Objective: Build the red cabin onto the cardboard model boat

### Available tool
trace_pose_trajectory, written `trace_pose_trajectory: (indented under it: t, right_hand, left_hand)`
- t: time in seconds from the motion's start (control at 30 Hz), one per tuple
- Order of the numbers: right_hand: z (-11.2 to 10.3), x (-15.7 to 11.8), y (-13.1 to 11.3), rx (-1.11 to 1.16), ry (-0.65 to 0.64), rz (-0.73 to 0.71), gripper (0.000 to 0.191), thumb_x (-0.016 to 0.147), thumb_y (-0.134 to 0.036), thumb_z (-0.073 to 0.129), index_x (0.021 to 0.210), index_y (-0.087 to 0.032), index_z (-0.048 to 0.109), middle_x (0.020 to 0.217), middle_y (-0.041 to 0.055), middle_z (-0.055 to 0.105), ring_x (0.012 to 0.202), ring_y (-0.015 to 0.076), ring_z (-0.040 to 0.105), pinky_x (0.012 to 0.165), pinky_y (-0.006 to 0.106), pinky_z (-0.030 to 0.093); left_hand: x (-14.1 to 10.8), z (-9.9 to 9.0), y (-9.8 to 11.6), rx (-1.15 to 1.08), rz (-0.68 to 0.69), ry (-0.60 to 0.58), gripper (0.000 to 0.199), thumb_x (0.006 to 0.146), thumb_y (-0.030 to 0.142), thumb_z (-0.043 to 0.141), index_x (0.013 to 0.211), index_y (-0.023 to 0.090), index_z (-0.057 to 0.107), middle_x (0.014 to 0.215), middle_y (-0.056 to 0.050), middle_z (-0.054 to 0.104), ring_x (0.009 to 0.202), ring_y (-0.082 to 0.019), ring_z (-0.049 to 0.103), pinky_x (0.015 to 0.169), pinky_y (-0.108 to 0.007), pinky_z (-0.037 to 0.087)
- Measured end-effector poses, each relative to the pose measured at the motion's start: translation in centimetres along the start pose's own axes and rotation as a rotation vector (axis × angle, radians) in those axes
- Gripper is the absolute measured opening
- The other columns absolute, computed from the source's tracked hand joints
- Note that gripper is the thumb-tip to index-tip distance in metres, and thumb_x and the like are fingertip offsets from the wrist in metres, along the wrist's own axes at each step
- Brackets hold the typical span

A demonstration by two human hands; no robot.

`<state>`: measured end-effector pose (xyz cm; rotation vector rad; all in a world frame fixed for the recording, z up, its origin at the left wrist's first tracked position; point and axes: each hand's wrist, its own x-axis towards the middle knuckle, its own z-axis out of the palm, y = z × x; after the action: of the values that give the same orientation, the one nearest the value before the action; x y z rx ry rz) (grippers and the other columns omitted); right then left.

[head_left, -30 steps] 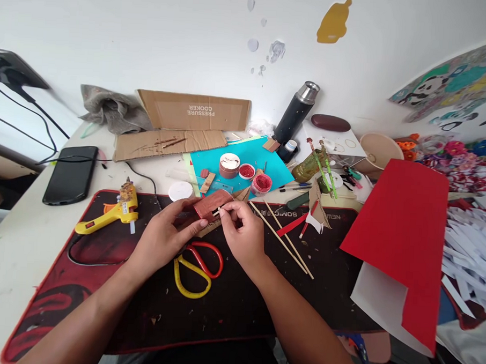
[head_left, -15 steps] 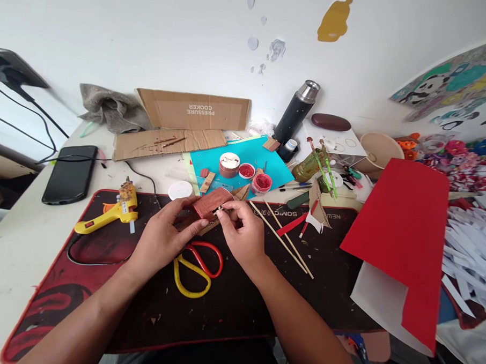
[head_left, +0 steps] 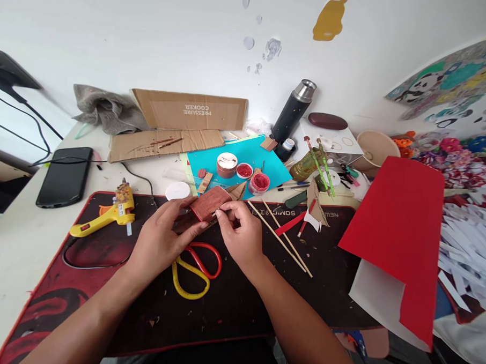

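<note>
My left hand (head_left: pixel 162 229) is closed on a small reddish-brown painted block or box (head_left: pixel 210 203), thumb along its near edge and fingers behind it. At the block's right edge, my right hand (head_left: pixel 241 230) pinches a tiny pale piece, mostly hidden by the fingertips. Just below the hands lie scissors (head_left: pixel 192 295) with one yellow and one red handle; their blades are out of sight. Two thin wooden sticks (head_left: pixel 283 243) rest on the dark desk mat (head_left: pixel 229 321) to the right. Behind the block stand an open jar of red paint (head_left: pixel 259 184) and its red-stained lid (head_left: pixel 244 171).
A yellow glue gun (head_left: pixel 104 219) with its cord and a black phone (head_left: pixel 65 175) lie on the left. Cardboard pieces (head_left: pixel 189 111), a black thermos (head_left: pixel 290 114) and a brush pot (head_left: pixel 302 168) stand behind. Red card (head_left: pixel 397 237) covers the right side.
The view has shifted slightly. My right fingertips have moved a little against the block's edge, and less of the pale piece shows between them. The left hand keeps its hold.
</note>
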<state>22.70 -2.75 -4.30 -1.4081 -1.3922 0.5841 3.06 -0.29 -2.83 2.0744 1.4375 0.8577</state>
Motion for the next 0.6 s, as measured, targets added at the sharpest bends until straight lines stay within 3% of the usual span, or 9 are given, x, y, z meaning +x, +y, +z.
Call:
trace_pose_trajectory:
  t: [0.2, 0.37, 0.6]
  right_hand:
    - [0.07, -0.01, 0.03, 0.017, 0.000, 0.017, 0.013, 0.100, -0.034, 0.066, 0.097, -0.023, 0.071, 0.063, -0.0056, 0.057, 0.053, 0.0134, 0.052, 0.057, 0.027, 0.045]
    - [-0.29, 0.09, -0.18, 0.129, -0.014, 0.046, 0.013, 0.100, -0.034, 0.067, 0.096, -0.022, 0.070, 0.066, -0.0049, 0.057, 0.056, 0.0136, 0.053, 0.057, 0.026, 0.046]
    - [-0.87, 0.23, -0.58, 0.310, -0.055, 0.184, 0.016, 0.097, -0.038, 0.071, 0.095, -0.022, 0.070, 0.068, -0.0036, 0.059, 0.057, 0.0136, 0.052, 0.054, 0.026, 0.046]
  left_hand:
    - [0.04, -0.01, 0.09, -0.038, -0.037, -0.007, 0.062, 0.096, 0.072, 0.068, 0.134, 0.024, 0.070, 0.127, -0.012, 0.081, 0.110, -0.033, 0.080, 0.097, -0.046, 0.067]
    - [0.25, -0.12, 0.00, -0.151, -0.163, -0.055, 0.064, 0.092, 0.072, 0.072, 0.132, 0.022, 0.070, 0.125, -0.012, 0.082, 0.108, -0.034, 0.082, 0.098, -0.048, 0.067]
    - [0.41, -0.23, 0.24, -0.256, -0.229, -0.080, 0.064, 0.090, 0.069, 0.076, 0.132, 0.021, 0.070, 0.124, -0.011, 0.083, 0.108, -0.033, 0.082, 0.098, -0.047, 0.067]
